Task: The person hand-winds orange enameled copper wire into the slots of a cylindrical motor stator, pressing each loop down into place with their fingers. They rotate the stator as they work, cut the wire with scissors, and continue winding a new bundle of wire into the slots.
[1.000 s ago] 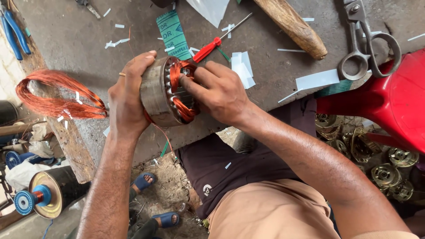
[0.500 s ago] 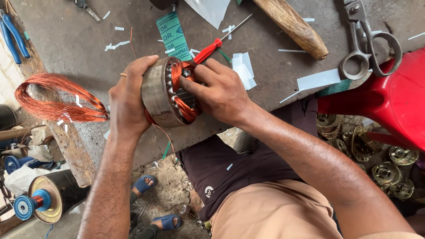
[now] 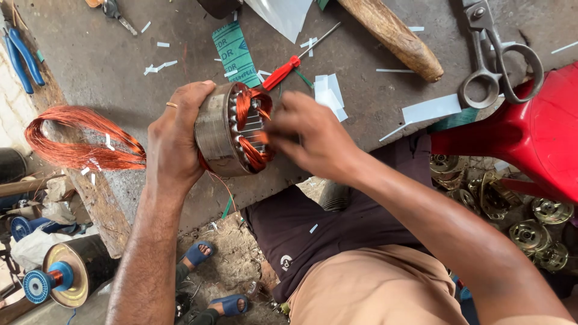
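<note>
Left hand (image 3: 174, 141) clamped round motor stator (image 3: 226, 129), held tilted at bench edge (image 3: 150, 198). Right hand (image 3: 313, 141) pinched at copper winding (image 3: 250, 129), contents indistinct. Advised: steady stator, press coil evenly into slots. Beyond: red screwdriver (image 3: 283, 72), scissors (image 3: 497, 60).

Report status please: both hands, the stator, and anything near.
Left hand grips stator by its shell. Right hand fingertips at copper winding. Red screwdriver and paper slips lie close behind on bench.
</note>
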